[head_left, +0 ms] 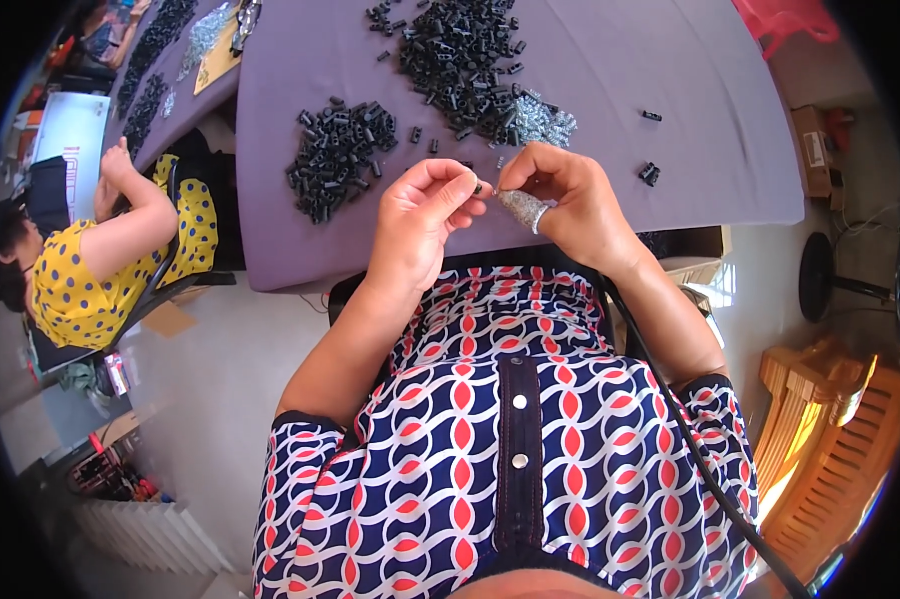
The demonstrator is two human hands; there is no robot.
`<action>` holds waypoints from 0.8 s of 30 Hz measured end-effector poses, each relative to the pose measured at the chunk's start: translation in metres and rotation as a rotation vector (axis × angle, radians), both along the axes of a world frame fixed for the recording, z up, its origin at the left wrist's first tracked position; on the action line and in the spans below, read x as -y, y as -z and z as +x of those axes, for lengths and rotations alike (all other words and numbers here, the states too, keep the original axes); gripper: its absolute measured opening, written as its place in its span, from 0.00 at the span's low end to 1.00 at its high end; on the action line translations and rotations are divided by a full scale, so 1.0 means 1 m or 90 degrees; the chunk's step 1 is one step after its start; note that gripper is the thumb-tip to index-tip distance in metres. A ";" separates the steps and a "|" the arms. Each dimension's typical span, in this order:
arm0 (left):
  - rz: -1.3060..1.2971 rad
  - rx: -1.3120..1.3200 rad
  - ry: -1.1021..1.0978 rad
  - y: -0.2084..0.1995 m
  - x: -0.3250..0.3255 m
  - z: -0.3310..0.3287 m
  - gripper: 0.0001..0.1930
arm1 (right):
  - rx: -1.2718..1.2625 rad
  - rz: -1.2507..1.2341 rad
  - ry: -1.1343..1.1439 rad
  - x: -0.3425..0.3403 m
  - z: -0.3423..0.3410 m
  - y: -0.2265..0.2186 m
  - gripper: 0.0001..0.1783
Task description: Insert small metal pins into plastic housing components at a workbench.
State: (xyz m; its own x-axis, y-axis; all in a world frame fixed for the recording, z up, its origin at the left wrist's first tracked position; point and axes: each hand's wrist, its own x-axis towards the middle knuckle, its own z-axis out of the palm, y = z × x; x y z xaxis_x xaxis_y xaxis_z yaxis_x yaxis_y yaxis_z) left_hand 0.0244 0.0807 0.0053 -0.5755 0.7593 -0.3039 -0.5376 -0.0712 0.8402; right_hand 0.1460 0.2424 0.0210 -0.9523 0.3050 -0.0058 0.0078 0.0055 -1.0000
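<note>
Over the near edge of a purple-grey cloth-covered table (pixel 704 60), both my hands are brought close together. My left hand (pixel 417 220) pinches a small black plastic part (pixel 484 189) between thumb and fingertips. Facing it, my right hand (pixel 580 205) is closed in a pinch at the part's end, with a tiny shiny bit at its fingertips too small to name. A grey speckled cover wraps a digit of the right hand. Beyond the hands lie a large pile of black plastic parts (pixel 450 65), a smaller black pile (pixel 335 160) and a heap of small clear or silvery pieces (pixel 543 121).
Loose black parts (pixel 649 174) lie on the table's right side. At left, a person in yellow dotted clothing (pixel 80 280) sits by another table with similar piles. A dark cable (pixel 659 374) crosses my right side. Wooden furniture (pixel 839 439) and a cardboard box (pixel 814 150) stand right.
</note>
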 end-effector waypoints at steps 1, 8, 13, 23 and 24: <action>0.023 0.029 -0.017 0.003 0.000 0.001 0.07 | -0.033 0.020 0.023 0.003 0.000 -0.002 0.05; 0.072 0.132 0.000 0.007 0.000 0.012 0.05 | -0.015 0.002 0.020 0.007 0.001 0.001 0.05; 0.053 0.136 0.002 0.006 0.002 0.014 0.05 | 0.009 -0.085 -0.055 0.003 0.001 -0.003 0.05; -0.022 0.109 0.147 -0.001 0.033 0.026 0.07 | 0.079 0.040 -0.129 0.014 0.025 -0.016 0.06; -0.035 0.068 0.180 -0.003 0.035 0.026 0.07 | 0.082 0.041 -0.129 0.014 0.027 -0.016 0.06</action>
State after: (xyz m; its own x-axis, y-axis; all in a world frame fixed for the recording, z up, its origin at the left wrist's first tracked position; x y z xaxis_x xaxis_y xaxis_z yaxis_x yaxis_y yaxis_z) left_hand 0.0500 0.0460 0.0080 -0.3065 0.8652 -0.3968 -0.6150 0.1381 0.7764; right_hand 0.1734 0.2287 0.0370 -0.9868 0.1114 -0.1178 0.1274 0.0831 -0.9884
